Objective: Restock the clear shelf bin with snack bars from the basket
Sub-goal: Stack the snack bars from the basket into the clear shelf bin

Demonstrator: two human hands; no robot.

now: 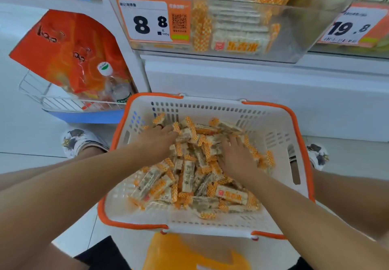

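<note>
Snack bars heaped in basket between both hands' grip

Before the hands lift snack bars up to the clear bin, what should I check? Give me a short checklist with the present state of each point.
1. Left hand on the snack bars: ok, it rests on the pile.
2. Right hand on the bars: ok.
3. Bars firmly gripped: cannot tell, fingertips are buried.
4. Basket has stock: ok.
5. Clear shelf bin has room on top: cannot tell, its top is cut off.
6. Bin holds the same bars: ok.
</note>
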